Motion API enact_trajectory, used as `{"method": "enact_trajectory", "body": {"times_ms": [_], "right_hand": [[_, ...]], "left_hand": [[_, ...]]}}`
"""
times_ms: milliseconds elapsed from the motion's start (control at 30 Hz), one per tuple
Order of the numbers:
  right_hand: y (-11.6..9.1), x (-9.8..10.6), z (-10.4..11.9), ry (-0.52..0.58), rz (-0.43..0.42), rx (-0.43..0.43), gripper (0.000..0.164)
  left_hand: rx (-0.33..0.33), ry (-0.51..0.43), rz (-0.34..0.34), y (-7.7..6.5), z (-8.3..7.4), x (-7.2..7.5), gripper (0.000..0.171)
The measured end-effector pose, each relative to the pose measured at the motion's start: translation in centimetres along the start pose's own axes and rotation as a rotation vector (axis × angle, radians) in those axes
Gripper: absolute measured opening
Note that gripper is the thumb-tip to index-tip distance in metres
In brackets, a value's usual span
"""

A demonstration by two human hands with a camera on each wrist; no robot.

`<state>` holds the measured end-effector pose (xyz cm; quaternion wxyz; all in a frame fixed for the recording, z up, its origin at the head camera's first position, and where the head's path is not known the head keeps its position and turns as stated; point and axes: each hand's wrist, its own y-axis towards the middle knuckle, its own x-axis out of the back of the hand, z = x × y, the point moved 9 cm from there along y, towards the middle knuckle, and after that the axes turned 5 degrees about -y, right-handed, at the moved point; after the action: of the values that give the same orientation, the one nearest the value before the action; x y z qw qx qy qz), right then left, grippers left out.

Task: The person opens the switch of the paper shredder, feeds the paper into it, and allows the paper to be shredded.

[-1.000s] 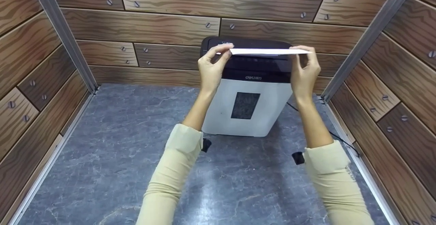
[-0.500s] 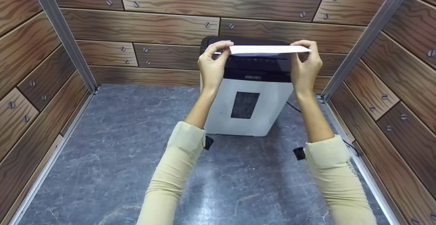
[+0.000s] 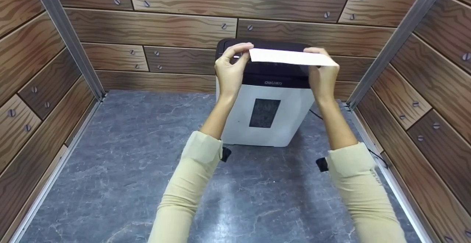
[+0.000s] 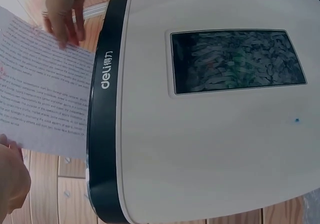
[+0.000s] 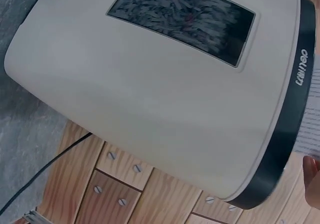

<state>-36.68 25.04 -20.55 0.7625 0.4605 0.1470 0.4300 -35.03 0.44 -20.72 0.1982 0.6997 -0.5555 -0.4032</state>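
A printed sheet of paper (image 3: 290, 56) stands at the top of a paper shredder (image 3: 239, 121) with a white body and dark head. My left hand (image 3: 229, 74) pinches the sheet's left edge between thumb and fingers. At the other end, my right hand (image 3: 322, 77) grips the right edge, its fingers partly behind the paper. In the left wrist view, lines of text cover the paper (image 4: 45, 84), whose lower edge meets the shredder's dark head (image 4: 104, 129). The right wrist view catches only part of the right hand (image 5: 312, 184) beside the sheet.
Paper shreds show through the shredder's dark window (image 4: 240, 62). A black cable (image 3: 378, 158) runs along the floor at the right. Wood-patterned walls (image 3: 154, 25) stand behind and at both sides of the grey marbled floor (image 3: 140, 154).
The paper's upper edge has tipped toward me, so more of its white face shows, and its right end sits lower. My right hand has shifted slightly left. The left hand has barely moved.
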Motion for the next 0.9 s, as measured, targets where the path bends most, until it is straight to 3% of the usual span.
{"method": "enact_trajectory", "body": {"times_ms": [200, 333, 467, 600, 767, 900], "right_hand": [[0.4, -0.4, -2.2, -0.116, 0.008, -0.058, 0.017], [0.8, -1.0, -4.1, -0.105, 0.01, -0.072, 0.017], [0.7, -1.5, -3.6, -0.06, 0.035, 0.02, 0.017], [0.2, -1.2, -1.8, -0.006, 0.076, 0.05, 0.017], [-0.1, -0.6, 0.3, 0.078, 0.074, -0.052, 0.018], [0.0, -1.0, -0.7, 0.106, 0.09, -0.127, 0.018]], "left_hand": [[-0.014, 0.01, 0.044, -0.1, 0.1, -0.4, 0.009], [-0.018, 0.011, 0.047, -0.2, 0.2, -0.3, 0.009], [0.024, -0.025, 0.02, -0.2, 0.4, -0.1, 0.009], [0.037, -0.046, -0.006, -0.1, 0.8, 0.2, 0.009], [-0.03, 0.029, -0.009, -0.2, 2.1, 0.3, 0.009], [-0.051, 0.041, -0.009, -0.3, 2.7, 0.1, 0.011]]}}
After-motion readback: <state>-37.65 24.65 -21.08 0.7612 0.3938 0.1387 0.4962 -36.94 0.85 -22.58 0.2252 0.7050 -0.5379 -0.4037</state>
